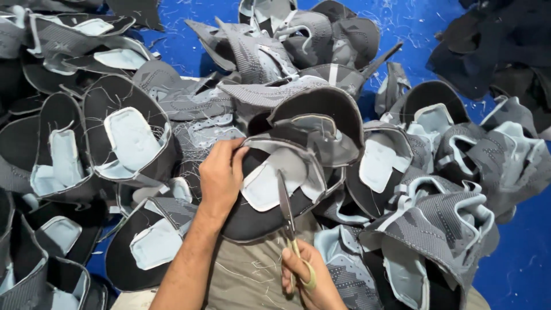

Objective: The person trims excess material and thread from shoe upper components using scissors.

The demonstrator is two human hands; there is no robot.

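Right now your left hand (pixel 221 172) pinches the edge of a grey knit shoe upper with pale lining (pixel 275 183), while your right hand (pixel 304 275) grips slim metal scissors (pixel 286 204) laid across it. Trimming looks barely begun; heaps of similar uppers (pixel 132 143) surround you on the blue floor (pixel 516 264).

No packages, labels, signs (or screens) in view.

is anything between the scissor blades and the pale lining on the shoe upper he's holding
Nothing visible does. The scissors in the right hand lie straight across the pale lining of the shoe upper, which the left hand steadies at its left edge, clear of the blades.
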